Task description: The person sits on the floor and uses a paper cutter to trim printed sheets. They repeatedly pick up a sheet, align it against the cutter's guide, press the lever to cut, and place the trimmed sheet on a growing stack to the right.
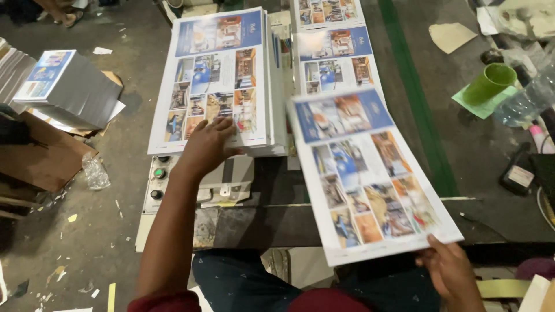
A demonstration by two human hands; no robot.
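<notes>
The left hand (pixel 209 144) is resting flat, fingers spread, gripping nothing, on the near edge of the printed sheet stack (pixel 218 75) running lengthwise away from it. The right hand (pixel 451 271) is pinching a loose printed sheet (pixel 364 173) by its near corner, sheet angling up-left.

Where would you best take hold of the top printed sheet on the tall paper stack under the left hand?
Probably at the near bottom edge of the top printed sheet, approached from the person's side. That edge overhangs the grey machine, and the left hand already rests there; the right hand pinches its loose printed sheet likewise.
</notes>
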